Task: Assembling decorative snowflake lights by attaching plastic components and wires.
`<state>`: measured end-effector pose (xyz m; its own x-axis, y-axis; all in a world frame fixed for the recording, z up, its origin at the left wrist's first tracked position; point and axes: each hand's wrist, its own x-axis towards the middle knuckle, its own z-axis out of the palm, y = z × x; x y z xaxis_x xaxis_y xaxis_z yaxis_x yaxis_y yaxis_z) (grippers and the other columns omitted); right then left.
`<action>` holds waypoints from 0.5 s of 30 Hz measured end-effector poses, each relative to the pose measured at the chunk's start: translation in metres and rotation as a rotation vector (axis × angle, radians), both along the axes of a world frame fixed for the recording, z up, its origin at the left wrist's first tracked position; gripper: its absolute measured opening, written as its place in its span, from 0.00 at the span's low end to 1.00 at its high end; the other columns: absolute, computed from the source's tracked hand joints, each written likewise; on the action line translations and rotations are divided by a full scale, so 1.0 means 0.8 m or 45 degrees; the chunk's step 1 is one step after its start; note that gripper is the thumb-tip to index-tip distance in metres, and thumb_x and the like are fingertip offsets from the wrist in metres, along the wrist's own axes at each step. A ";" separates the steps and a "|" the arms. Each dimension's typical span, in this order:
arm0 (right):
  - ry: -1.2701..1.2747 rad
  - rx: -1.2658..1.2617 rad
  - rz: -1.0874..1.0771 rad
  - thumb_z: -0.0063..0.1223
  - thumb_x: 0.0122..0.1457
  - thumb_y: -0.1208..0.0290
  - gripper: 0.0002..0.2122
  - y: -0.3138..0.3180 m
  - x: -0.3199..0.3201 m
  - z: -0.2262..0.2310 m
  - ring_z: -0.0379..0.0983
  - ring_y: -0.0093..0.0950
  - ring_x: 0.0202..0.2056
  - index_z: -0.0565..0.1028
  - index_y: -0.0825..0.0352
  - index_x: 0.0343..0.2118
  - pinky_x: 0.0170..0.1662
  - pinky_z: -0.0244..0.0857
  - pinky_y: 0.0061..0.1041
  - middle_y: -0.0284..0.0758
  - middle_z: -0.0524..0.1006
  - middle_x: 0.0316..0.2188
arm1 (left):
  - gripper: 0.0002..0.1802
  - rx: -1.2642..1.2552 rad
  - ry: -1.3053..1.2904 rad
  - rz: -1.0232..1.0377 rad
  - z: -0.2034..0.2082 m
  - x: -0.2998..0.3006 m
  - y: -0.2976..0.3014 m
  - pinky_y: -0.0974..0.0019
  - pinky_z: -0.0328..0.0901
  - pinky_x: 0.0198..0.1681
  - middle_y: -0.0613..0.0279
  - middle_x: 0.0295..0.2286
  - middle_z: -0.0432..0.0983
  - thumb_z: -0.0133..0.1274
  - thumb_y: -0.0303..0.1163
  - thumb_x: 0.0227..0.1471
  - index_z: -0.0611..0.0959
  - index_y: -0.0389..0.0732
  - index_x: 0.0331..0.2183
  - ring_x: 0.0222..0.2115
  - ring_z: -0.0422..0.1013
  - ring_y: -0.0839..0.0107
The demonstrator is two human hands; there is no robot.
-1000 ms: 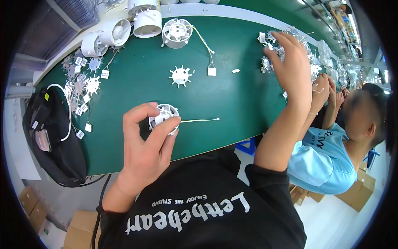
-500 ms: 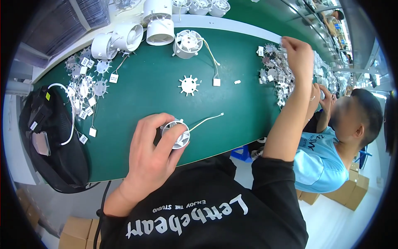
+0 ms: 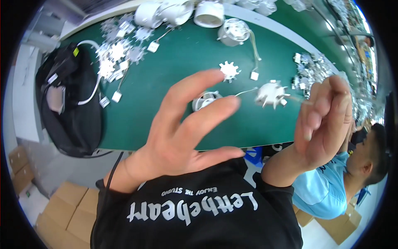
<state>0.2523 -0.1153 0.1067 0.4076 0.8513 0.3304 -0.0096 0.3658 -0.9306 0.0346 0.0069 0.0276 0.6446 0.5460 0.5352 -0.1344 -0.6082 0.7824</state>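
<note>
My left hand (image 3: 178, 133) hovers over the near edge of the table with its fingers spread, holding nothing. Behind its fingers, a small white round fan housing (image 3: 201, 101) with a thin wire rests on the green table, partly hidden. To the right, the fingers of my right hand (image 3: 325, 120) are pinched on a thin wire. A blurred star-shaped white board (image 3: 271, 94) hangs from that wire in front of the hand. Another white star-shaped plate (image 3: 229, 72) lies on the table just beyond my left fingertips.
Star-shaped plates with wires and connectors form a left pile (image 3: 118, 52) and a right pile (image 3: 311, 68). White fan housings (image 3: 209, 14) line the far edge; one wired housing (image 3: 234, 32) stands nearer. A black bag (image 3: 68, 103) lies left. A co-worker (image 3: 331, 182) sits right.
My left hand has let go of the small fan housing and spread open. My right hand has come back from the right pile with a star-shaped board on a wire. The view has shifted.
</note>
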 end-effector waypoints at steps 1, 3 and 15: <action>0.030 0.007 0.029 0.43 0.78 0.69 0.19 0.007 -0.012 -0.007 0.62 0.16 0.25 0.71 0.80 0.61 0.24 0.60 0.11 0.34 0.72 0.33 | 0.31 -0.008 -0.082 -0.040 0.002 0.006 0.004 0.58 0.75 0.47 0.40 0.57 0.73 0.78 0.37 0.47 0.82 0.35 0.49 0.51 0.76 0.53; 0.256 0.006 0.297 0.41 0.79 0.68 0.18 0.018 -0.036 -0.015 0.60 0.15 0.25 0.71 0.80 0.60 0.23 0.61 0.10 0.34 0.70 0.33 | 0.28 -0.022 -0.266 -0.146 0.006 0.015 0.010 0.58 0.76 0.47 0.37 0.55 0.76 0.76 0.37 0.51 0.83 0.33 0.48 0.50 0.79 0.53; -0.157 0.173 -0.104 0.64 0.66 0.65 0.15 0.004 -0.046 -0.064 0.78 0.30 0.33 0.80 0.75 0.46 0.27 0.70 0.21 0.47 0.81 0.41 | 0.11 -0.923 0.016 -0.430 0.007 -0.014 -0.012 0.67 0.74 0.32 0.61 0.26 0.86 0.65 0.30 0.63 0.86 0.32 0.41 0.24 0.81 0.69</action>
<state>0.2153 -0.1125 0.0551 0.4224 0.7615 0.4916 0.1365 0.4827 -0.8651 0.0235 -0.0025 0.0332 0.8408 0.5295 0.1131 -0.2088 0.1244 0.9700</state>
